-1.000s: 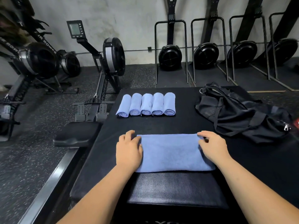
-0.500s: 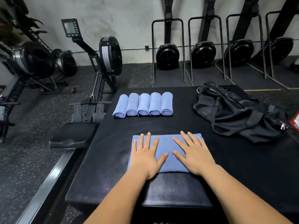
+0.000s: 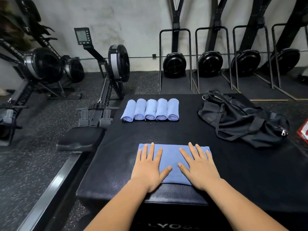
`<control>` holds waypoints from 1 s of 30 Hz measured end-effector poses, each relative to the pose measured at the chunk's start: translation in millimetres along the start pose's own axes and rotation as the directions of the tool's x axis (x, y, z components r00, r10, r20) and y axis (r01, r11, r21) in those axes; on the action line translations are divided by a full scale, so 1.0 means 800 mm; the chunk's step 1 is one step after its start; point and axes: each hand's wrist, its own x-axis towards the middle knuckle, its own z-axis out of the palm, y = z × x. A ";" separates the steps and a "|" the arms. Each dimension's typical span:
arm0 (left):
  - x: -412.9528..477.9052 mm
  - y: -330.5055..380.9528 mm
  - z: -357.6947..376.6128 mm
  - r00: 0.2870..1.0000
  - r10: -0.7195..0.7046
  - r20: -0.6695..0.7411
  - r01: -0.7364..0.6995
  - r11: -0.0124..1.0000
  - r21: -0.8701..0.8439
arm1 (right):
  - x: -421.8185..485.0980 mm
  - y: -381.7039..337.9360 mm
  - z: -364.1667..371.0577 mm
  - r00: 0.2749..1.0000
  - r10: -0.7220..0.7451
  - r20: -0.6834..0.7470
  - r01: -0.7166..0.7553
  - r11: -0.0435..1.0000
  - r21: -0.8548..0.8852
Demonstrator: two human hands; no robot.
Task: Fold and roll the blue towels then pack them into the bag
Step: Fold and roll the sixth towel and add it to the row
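While my left hand and right hand press open and flat on the folded blue towel, it lies at the tabletop's near edge | rolled towels: far edge | bag: right edge

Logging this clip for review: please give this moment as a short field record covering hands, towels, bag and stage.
surface: black padded platform, rowing machines behind
left hand: flat, fingers straight, presses on folded towel
right hand: flat, presses on same towel
folded towel: blue, near edge, not yet rolled
rolled towels: five, side by side, far side
bag: black, slumped at right, no towel visible inside
stage: rolling and packing not done
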 end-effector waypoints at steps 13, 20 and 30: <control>-0.023 -0.004 0.005 0.935 0.033 -0.354 -0.057 0.997 -0.059 | -0.015 -0.060 -0.001 0.998 0.057 -0.037 -0.049 0.980 0.194; -0.016 -0.009 0.017 0.954 -0.035 -0.298 -0.013 0.987 -0.159 | 0.002 -0.045 -0.018 0.990 -0.115 -0.076 0.119 0.991 0.052; -0.015 -0.016 0.016 0.937 -0.048 -0.346 -0.065 0.949 -0.307 | 0.011 -0.088 -0.005 0.979 0.202 -0.012 -0.189 0.936 0.296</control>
